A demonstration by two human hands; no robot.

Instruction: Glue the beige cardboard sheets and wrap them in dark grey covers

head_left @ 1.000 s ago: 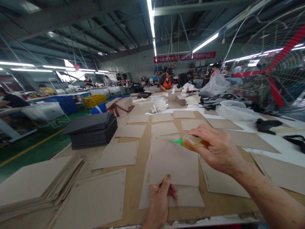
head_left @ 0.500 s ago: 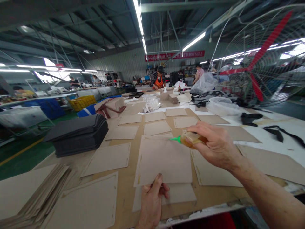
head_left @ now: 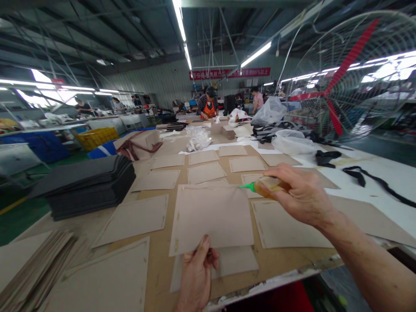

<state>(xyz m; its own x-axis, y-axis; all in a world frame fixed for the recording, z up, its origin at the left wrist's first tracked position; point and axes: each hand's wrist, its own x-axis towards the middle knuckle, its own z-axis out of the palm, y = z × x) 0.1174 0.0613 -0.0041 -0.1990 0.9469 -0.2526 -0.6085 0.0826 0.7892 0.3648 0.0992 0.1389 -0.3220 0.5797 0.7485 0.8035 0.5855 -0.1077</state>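
Streaks: done along the sheet's left edge and, it seems, much of its top.
Right edge: looks bare, probably left to do.
Sheet: beige, thin, four-cornered, lower centre of the frame.
Left hand: thumb and fingers pinching the near edge.
Right hand: fingers curled round the bottle, green nozzle near the top right corner.

Nozzle further R along brd

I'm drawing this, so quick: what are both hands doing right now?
Left hand: closed, holding a flat beige rectangular cardboard-like sheet.
Right hand: closed, holding a translucent plastic bottle of amber liquid with a green nozzle.
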